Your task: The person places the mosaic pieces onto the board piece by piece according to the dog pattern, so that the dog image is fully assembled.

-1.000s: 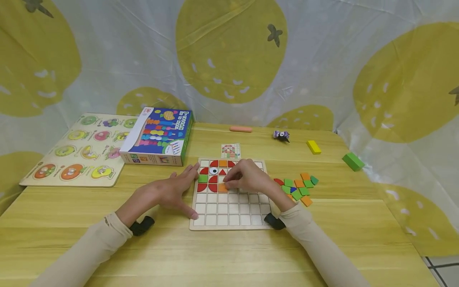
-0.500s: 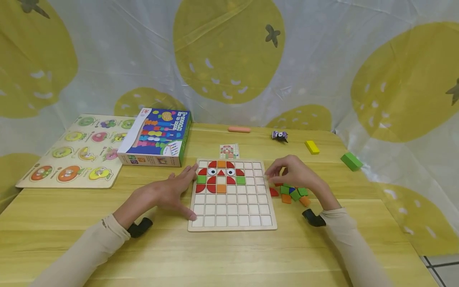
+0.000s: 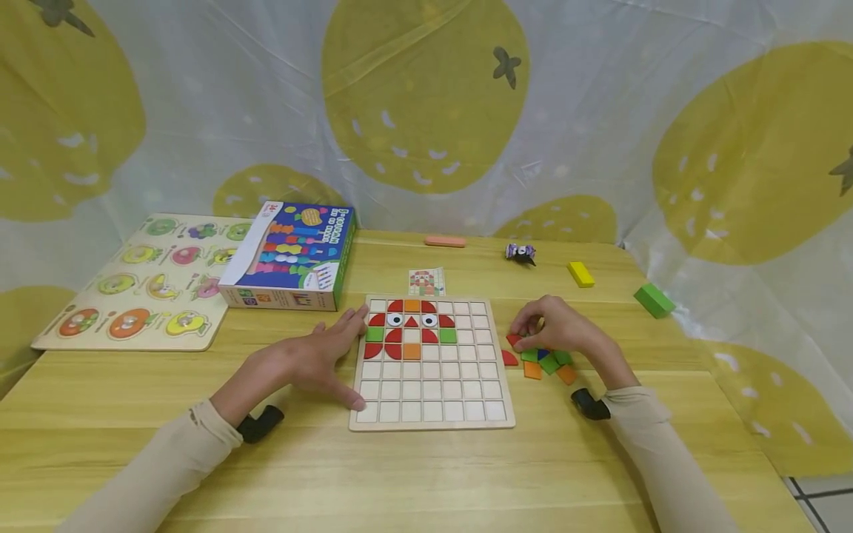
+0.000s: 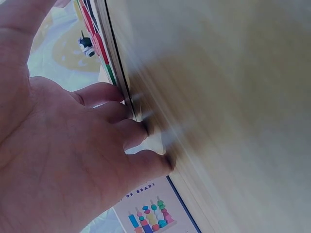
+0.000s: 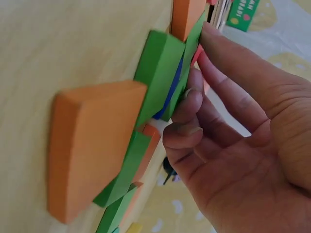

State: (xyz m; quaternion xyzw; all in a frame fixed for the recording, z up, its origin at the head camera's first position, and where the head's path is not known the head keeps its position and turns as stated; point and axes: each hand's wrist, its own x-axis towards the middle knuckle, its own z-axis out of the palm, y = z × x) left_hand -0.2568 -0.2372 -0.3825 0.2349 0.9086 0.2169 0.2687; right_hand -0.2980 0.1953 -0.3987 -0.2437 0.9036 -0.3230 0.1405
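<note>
A wooden grid board lies in the middle of the table, its upper left part bearing red curved tiles, orange and green square tiles, and two eye tiles. My left hand is spread along its left edge, thumb at the lower corner and fingertips at the upper side. In the left wrist view, the fingers reach to the table beside the board. My right hand is at the loose tiles right of the board, pinching a red tile between thumb and fingertips. Green tiles and an orange tile lie close by.
A small pattern card lies behind the board. At left are a bead-toy box and a fruit puzzle board. A yellow block, a green block and a pink stick lie toward the back.
My right hand has left the board and moved right to the loose tiles, where it now pinches a red one. My left hand has stayed at the board's edge.
</note>
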